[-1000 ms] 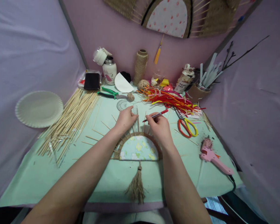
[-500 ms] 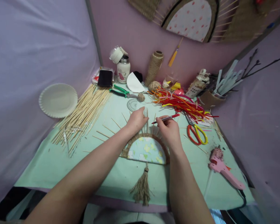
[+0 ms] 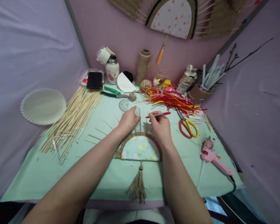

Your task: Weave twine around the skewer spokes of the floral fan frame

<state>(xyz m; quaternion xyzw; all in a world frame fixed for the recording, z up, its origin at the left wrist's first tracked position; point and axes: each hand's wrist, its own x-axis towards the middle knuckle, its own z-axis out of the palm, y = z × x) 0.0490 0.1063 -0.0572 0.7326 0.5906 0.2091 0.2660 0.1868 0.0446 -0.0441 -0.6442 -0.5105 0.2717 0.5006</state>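
Note:
A half-round panel (image 3: 140, 147) with floral cloth and a burlap rim lies on the table, thin sticks fanning from its curved edge and a twine tassel (image 3: 139, 185) hanging from its straight side. My left hand (image 3: 129, 119) is closed on a clear ruler (image 3: 138, 119), which lies upright over the sticks above the rim. In my right hand (image 3: 161, 126) is a red pen (image 3: 162, 114), its dark tip pointing left, close to a stick beside the ruler.
Loose sticks (image 3: 77, 115) and a paper plate (image 3: 44, 106) lie left. Behind are pliers (image 3: 112, 92), a protractor (image 3: 124, 105), a twine spool (image 3: 143, 67) and red-orange strips (image 3: 170, 100). Scissors (image 3: 188, 127) and a pink glue gun (image 3: 213, 157) lie right.
The whole view has shifted, so the table things appear farther left. The pen tip is slightly closer to a stick. Both hands keep their holds.

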